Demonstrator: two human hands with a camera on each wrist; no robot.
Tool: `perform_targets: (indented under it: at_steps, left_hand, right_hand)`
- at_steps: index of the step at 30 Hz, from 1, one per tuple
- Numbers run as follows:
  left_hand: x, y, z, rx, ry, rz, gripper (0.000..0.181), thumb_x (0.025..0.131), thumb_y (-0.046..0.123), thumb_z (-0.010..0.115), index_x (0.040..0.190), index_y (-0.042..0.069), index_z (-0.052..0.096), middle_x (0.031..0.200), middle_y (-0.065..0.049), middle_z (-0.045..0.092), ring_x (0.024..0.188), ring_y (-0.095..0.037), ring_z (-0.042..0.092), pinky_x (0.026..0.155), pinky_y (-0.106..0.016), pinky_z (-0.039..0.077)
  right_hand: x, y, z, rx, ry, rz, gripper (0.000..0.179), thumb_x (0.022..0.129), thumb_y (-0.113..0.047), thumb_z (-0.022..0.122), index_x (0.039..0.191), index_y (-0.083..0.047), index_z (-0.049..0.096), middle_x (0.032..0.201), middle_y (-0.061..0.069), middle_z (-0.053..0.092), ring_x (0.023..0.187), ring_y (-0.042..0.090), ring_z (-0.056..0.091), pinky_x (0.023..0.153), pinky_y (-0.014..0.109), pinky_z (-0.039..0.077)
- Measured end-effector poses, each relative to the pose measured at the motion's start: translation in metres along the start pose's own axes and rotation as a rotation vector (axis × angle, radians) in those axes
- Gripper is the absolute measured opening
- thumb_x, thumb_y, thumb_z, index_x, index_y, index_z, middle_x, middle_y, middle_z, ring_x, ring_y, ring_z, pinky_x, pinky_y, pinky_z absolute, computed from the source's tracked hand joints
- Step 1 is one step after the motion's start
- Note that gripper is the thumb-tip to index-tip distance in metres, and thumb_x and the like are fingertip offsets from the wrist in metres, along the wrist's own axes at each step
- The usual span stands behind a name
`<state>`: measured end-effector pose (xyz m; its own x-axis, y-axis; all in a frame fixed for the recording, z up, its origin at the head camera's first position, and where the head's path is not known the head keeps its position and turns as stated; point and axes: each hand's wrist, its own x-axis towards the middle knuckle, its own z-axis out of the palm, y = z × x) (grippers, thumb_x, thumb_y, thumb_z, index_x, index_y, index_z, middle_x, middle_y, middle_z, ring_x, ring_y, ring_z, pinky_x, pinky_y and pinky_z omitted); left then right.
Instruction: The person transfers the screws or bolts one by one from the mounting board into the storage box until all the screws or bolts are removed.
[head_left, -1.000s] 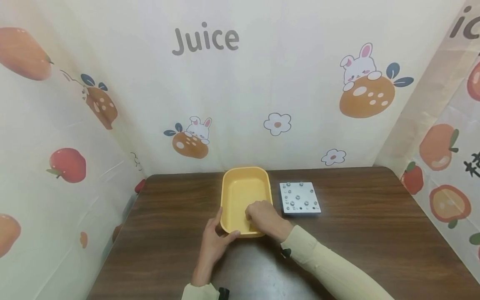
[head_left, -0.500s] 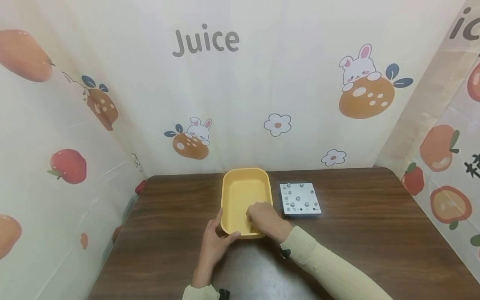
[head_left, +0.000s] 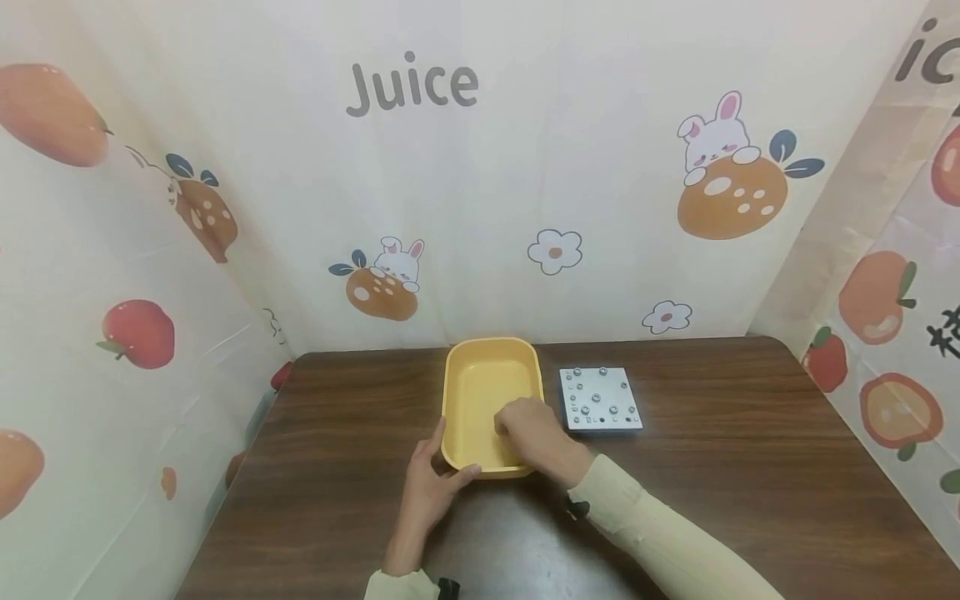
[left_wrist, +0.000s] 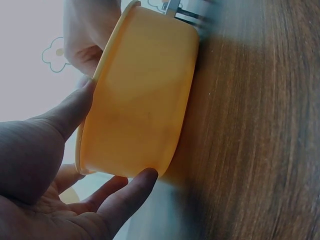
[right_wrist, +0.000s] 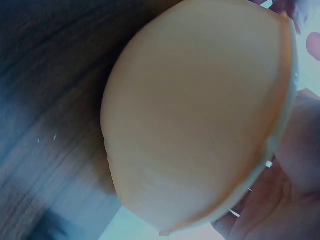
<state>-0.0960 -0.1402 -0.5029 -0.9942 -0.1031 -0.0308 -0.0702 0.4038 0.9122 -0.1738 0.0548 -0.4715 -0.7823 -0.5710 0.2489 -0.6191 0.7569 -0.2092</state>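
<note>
A deep yellow plastic tray (head_left: 472,392) with rounded corners stands on the brown table. At its near left corner my left hand (head_left: 429,483) grips it, the thumb on the near rim and the fingers along the left side. The left wrist view shows that thumb on the rim and the fingertips against the tray's outer wall (left_wrist: 140,95). My right hand (head_left: 536,437) reaches over the right rim into the tray, palm down with fingers bent. Its fingertips are hidden; in the right wrist view the hand (right_wrist: 295,165) lies behind the tray's rim, and anything between its fingers cannot be seen.
To the right of the tray lies a silver metal block (head_left: 609,396) with several bolts and small holes in its top. The wood-grain table (head_left: 720,450) ends at a printed curtain (head_left: 480,167) behind it and on both sides.
My right hand shifts very slightly inside the tray, its wrist and sleeve a little to the right. The left hand, tray and metal block stay put.
</note>
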Motion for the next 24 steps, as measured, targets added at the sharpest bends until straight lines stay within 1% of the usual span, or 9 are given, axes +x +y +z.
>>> perform_targets:
  at_steps: [2,5,9,15,18,21,24]
  left_hand:
    - [0.0,0.0,0.0,0.003,0.0,-0.002,0.098,0.082,0.016,0.093,0.162,0.002,0.039,0.128,-0.021,0.056,0.122,-0.034,0.057,0.094,-0.04,0.061]
    - [0.0,0.001,0.0,0.011,0.001,-0.003,0.098,0.082,0.017,0.093,0.162,0.001,0.039,0.127,-0.021,0.056,0.121,-0.034,0.057,0.095,-0.04,0.061]
    - [-0.001,0.002,-0.001,0.034,0.002,-0.005,0.098,0.082,0.019,0.093,0.162,0.0,0.039,0.129,-0.021,0.056,0.121,-0.034,0.057,0.095,-0.042,0.061]
    - [0.0,0.003,-0.002,0.061,-0.001,-0.004,0.098,0.082,0.021,0.093,0.162,0.002,0.039,0.129,-0.02,0.057,0.119,-0.033,0.058,0.096,-0.045,0.06]
    - [0.001,0.004,-0.002,0.067,-0.004,-0.005,0.098,0.083,0.021,0.093,0.162,0.002,0.039,0.13,-0.02,0.057,0.118,-0.032,0.057,0.097,-0.046,0.059]
    - [0.001,0.004,-0.002,0.072,-0.005,-0.015,0.098,0.083,0.022,0.093,0.163,0.003,0.038,0.13,-0.02,0.058,0.117,-0.032,0.057,0.097,-0.046,0.059]
    - [0.001,0.005,-0.002,0.075,-0.005,-0.029,0.099,0.083,0.022,0.093,0.163,0.005,0.038,0.132,-0.019,0.057,0.118,-0.032,0.056,0.097,-0.046,0.06]
  right_hand:
    - [0.001,0.001,-0.002,-0.003,0.022,-0.005,0.04,0.072,0.006,0.067,0.052,-0.02,0.044,0.053,-0.008,0.038,0.052,0.012,0.035,0.047,0.027,0.032]
    - [0.002,0.004,-0.005,-0.012,0.036,-0.005,0.036,0.072,0.003,0.069,0.052,-0.02,0.049,0.053,-0.007,0.043,0.051,0.013,0.039,0.048,0.027,0.035]
    - [0.003,0.006,-0.009,-0.034,0.024,0.001,0.03,0.075,-0.001,0.074,0.056,-0.019,0.059,0.056,-0.005,0.053,0.053,0.015,0.046,0.051,0.029,0.042]
    - [0.002,0.009,-0.021,-0.034,0.01,0.01,0.027,0.078,-0.004,0.078,0.06,-0.017,0.064,0.058,-0.005,0.056,0.055,0.015,0.048,0.053,0.03,0.044]
    - [0.001,0.011,-0.026,-0.029,0.02,0.019,0.022,0.08,-0.005,0.08,0.065,-0.017,0.07,0.063,-0.004,0.063,0.058,0.016,0.054,0.06,0.033,0.048]
    - [0.0,0.013,-0.031,-0.007,0.028,0.035,0.014,0.082,-0.005,0.08,0.073,-0.015,0.076,0.072,-0.001,0.071,0.066,0.019,0.063,0.067,0.038,0.051]
    - [-0.003,0.017,-0.035,0.009,0.037,0.059,0.009,0.084,-0.005,0.08,0.08,-0.013,0.079,0.079,0.002,0.075,0.073,0.022,0.067,0.072,0.041,0.054]
